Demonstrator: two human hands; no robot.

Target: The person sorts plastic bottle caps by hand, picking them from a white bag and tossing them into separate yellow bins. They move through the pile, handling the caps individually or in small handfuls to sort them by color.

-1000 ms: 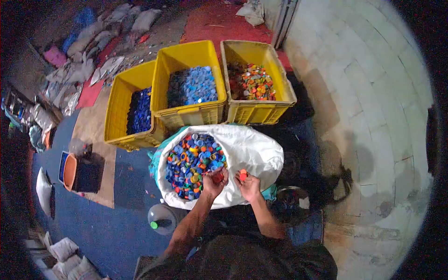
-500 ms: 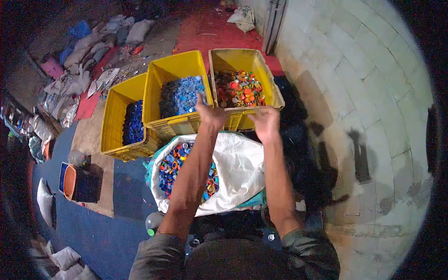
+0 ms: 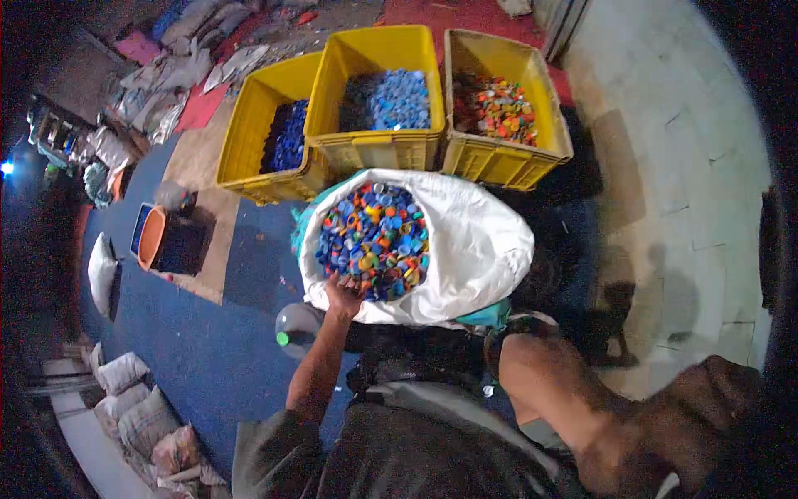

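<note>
Loose plastic bottle caps (image 3: 378,237) in many colours fill the open mouth of a white sack (image 3: 478,249) in front of me. My left hand (image 3: 343,297) is at the sack's near rim, touching the caps. Its fingers look slightly apart, with the tips partly among the caps; I see nothing held. My right arm is bent up close to the camera at the lower right. My right hand (image 3: 711,395) is dark and blurred there, away from the sack, and its fingers cannot be made out.
Behind the sack stand three yellow crates: dark blue caps in the left crate (image 3: 237,150), light blue in the middle crate (image 3: 374,150), orange and red in the right crate (image 3: 507,162). A large clear bottle (image 3: 299,324) lies left of me. A wall (image 3: 690,183) runs along the right.
Both hands have come back from the crates: my left to the caps at the sack's near rim, my right up close to the camera. The view has shifted, and the sack's caps show fully.
</note>
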